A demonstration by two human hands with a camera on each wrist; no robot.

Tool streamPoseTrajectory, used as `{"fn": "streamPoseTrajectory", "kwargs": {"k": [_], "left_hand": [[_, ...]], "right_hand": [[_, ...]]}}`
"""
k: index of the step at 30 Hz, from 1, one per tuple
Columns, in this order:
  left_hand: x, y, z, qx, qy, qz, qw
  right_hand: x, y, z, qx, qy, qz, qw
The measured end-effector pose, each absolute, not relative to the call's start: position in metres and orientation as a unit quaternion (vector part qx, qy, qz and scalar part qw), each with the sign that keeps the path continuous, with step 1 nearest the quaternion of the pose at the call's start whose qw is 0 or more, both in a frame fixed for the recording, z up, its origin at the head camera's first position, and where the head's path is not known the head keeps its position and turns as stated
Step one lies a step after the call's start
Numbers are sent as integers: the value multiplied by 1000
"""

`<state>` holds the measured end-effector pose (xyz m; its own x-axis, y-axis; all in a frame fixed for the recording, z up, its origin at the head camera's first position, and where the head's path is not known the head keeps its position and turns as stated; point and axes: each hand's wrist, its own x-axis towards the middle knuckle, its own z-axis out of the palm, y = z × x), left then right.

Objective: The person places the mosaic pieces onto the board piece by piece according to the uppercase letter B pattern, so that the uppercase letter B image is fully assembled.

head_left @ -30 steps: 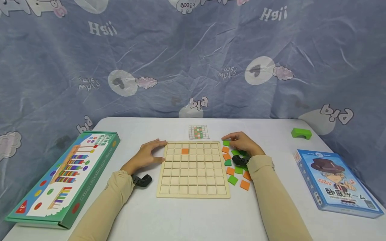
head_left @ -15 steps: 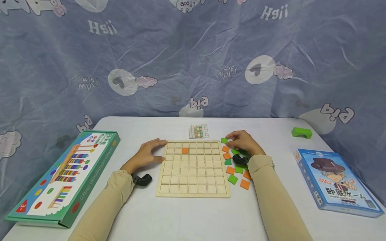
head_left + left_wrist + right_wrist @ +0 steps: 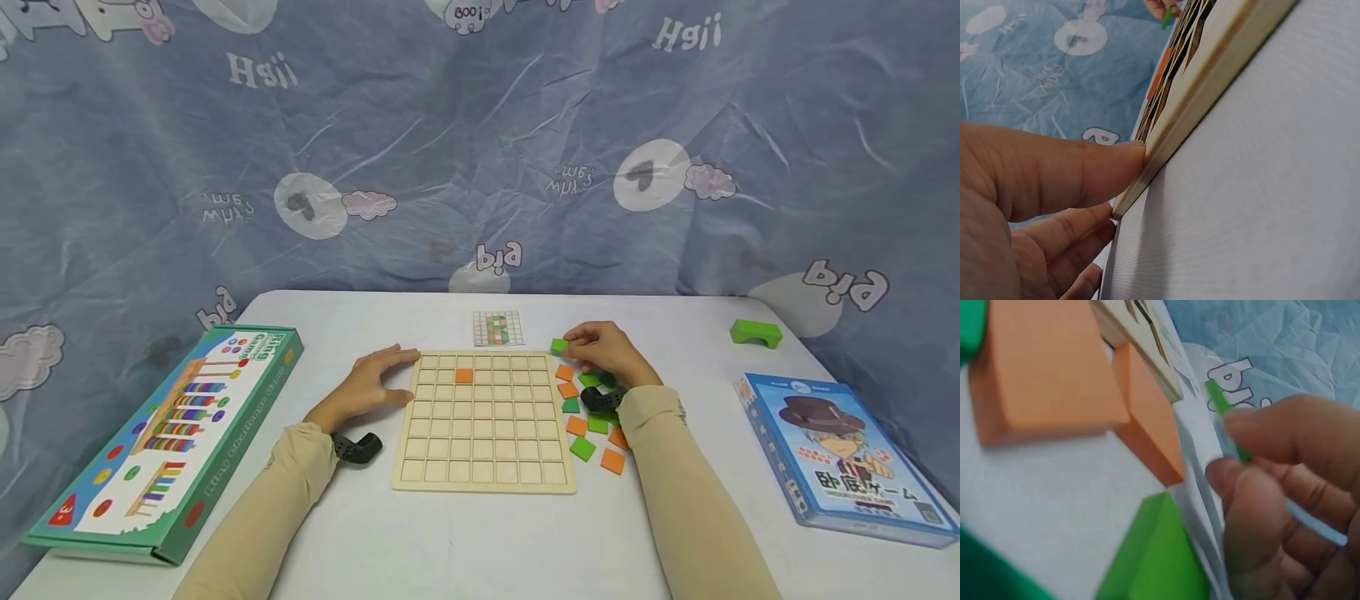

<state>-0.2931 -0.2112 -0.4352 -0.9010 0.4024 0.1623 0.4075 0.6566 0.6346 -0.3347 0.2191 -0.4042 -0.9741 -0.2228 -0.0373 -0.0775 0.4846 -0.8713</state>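
While a printed grey-blue cloth [image 3: 480,125] hangs behind, your white table [image 3: 450,542] carries everything else. Along its left edge lies a long green box [image 3: 168,450], closed; toward its right edge lies a blue box [image 3: 847,458], also closed. Between them, your square wooden board [image 3: 483,425] sits flat with its gridded face up.

Your left hand [image 3: 369,386] is loosely extended at the board's left edge, grasping nothing. From the head you see it only from above; the left wrist view shows the thumb tip against the board's thick side and a fingertip at its corner. Your right hand [image 3: 603,350] is beyond the board's far right corner, pinching a green tile [image 3: 559,346]. The right wrist view shows that tile edge-on between thumb and finger, as well as the thickness of the nearby pieces.

A patterned card [image 3: 498,328] lies between the board's far edge and the table's far edge. Near the table's far right corner stands a green arch block [image 3: 756,333].

In the grid, an orange tile [image 3: 464,376] fills the second row from the far edge, third column from the left. Loose orange and green tiles [image 3: 612,461] lie along the board's right edge, partly hidden under your right wrist.
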Motion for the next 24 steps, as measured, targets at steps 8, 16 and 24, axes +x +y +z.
{"fn": "streamPoseTrajectory", "kwargs": {"k": [8, 16, 24], "left_hand": [[-294, -211, -436, -225, -911, -345, 9], [-294, -210, -436, -225, -910, -349, 3], [-294, -211, -436, -225, -910, -350, 6]], "right_hand": [[-333, 203, -391, -113, 831, -537, 89], [-333, 185, -387, -106, 779, -606, 121], [-331, 163, -390, -110, 727, -662, 145]]}}
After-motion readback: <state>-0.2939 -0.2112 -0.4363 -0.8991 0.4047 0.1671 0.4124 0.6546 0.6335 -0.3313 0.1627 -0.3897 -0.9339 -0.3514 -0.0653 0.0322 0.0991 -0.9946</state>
